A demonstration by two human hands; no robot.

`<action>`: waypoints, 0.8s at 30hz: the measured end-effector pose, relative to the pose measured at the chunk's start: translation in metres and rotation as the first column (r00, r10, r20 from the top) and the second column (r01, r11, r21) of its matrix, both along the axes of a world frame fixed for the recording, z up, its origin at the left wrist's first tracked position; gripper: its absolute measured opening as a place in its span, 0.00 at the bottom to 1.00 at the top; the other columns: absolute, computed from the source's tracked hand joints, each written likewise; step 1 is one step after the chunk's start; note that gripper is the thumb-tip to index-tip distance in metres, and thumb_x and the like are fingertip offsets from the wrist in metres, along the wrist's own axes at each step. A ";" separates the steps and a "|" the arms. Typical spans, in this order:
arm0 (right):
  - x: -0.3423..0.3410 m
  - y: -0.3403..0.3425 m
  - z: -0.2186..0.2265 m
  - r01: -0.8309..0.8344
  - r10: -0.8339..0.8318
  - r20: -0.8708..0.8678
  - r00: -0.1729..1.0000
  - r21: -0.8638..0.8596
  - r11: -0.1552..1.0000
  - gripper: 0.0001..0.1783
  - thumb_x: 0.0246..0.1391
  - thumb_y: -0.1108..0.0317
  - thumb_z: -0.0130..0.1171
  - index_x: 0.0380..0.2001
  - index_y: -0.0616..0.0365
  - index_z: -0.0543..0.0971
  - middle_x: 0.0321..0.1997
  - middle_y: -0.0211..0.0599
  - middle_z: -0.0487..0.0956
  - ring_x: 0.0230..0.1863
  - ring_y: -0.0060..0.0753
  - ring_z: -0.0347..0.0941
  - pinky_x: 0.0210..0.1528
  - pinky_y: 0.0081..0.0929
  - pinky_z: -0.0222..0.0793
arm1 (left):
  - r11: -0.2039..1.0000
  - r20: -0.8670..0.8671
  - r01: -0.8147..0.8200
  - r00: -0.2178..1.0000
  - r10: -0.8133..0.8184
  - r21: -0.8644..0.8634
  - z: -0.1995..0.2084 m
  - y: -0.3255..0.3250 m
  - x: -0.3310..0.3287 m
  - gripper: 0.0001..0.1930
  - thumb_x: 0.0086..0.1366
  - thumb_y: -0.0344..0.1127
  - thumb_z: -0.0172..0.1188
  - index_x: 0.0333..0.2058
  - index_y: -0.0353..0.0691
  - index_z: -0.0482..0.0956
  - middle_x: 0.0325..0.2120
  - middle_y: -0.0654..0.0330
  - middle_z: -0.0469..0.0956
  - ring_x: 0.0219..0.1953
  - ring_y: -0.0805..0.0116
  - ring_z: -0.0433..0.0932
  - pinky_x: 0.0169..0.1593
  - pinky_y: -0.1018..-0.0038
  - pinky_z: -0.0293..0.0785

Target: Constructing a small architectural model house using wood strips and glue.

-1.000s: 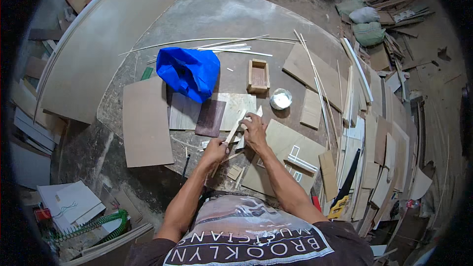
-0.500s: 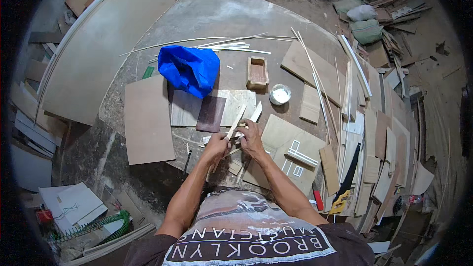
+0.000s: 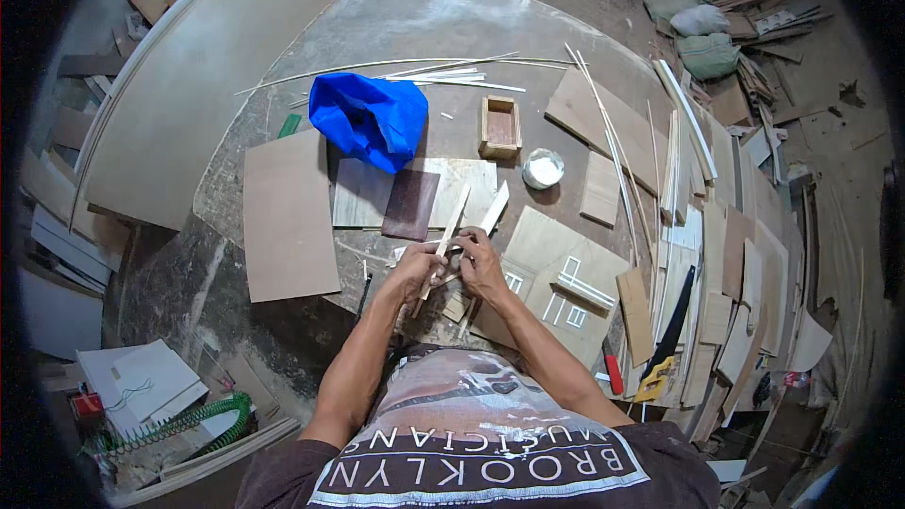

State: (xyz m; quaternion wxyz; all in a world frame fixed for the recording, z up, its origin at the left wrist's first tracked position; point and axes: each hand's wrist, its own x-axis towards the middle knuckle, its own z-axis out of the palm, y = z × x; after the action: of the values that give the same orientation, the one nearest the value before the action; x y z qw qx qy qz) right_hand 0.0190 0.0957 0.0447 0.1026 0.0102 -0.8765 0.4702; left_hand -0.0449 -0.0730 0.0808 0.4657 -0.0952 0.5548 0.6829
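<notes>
Pinched in my left hand (image 3: 415, 270) is a thin pale wooden strip (image 3: 455, 210), slanting up and away. Close on its right, my right hand (image 3: 483, 269) has its fingers curled; what they grip is hidden. From beside those fingers a second, wider pale strip (image 3: 495, 207) sticks out, and I cannot tell whether it is held or lying. Under and right of my right hand lies a plywood panel (image 3: 528, 254) with small white window-like frames (image 3: 567, 292) and strips on it. Beyond my hands, a dark brown rectangular sheet (image 3: 411, 204) overlaps a pale board (image 3: 358, 193).
A blue bag (image 3: 370, 123), an open wooden box (image 3: 500, 126) and a jar of white stuff (image 3: 543, 170) stand farther back. At left lies a brown panel (image 3: 290, 217). Long thin strips (image 3: 462, 75) cross the back. A yellow-handled saw (image 3: 671, 339) and a red-handled tool (image 3: 613, 372) lie right.
The view has shifted slightly, so the table's things sit higher in the picture. My left hand's strip now stands a little farther from the wider strip. Both hands stay close together.
</notes>
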 end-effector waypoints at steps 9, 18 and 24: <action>0.019 0.002 0.011 0.025 -0.008 0.070 0.998 -0.243 0.970 0.30 0.46 0.82 0.46 0.55 0.54 0.76 0.53 0.43 0.69 0.58 0.42 0.66 0.60 0.32 0.64 | 0.987 0.110 -0.115 0.989 0.102 0.116 0.002 0.005 0.006 0.12 0.72 0.28 0.45 0.45 0.30 0.76 0.24 0.60 0.73 0.23 0.74 0.70 0.24 0.77 0.70; 0.040 0.003 0.027 -0.023 0.019 -0.024 1.000 -0.201 0.979 0.32 0.40 0.83 0.44 0.52 0.56 0.78 0.54 0.47 0.67 0.58 0.46 0.66 0.63 0.35 0.61 | 0.948 0.128 -0.111 0.989 0.075 0.297 -0.020 0.002 0.011 0.13 0.73 0.30 0.43 0.47 0.30 0.74 0.28 0.59 0.76 0.25 0.72 0.74 0.29 0.76 0.73; 0.062 -0.004 0.049 -0.096 0.091 -0.031 0.995 -0.188 0.978 0.35 0.38 0.82 0.46 0.54 0.55 0.77 0.55 0.47 0.64 0.60 0.47 0.62 0.66 0.35 0.56 | 0.937 0.147 -0.188 0.978 0.150 0.293 -0.010 0.008 0.015 0.13 0.72 0.32 0.45 0.48 0.31 0.74 0.37 0.56 0.79 0.33 0.68 0.80 0.37 0.74 0.80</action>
State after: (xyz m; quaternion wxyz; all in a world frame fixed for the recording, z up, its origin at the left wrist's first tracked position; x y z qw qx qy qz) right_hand 0.0809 0.0920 0.0932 0.0908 0.0469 -0.8253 0.5554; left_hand -0.0303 -0.0650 0.0704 0.4474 -0.1112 0.4025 0.7909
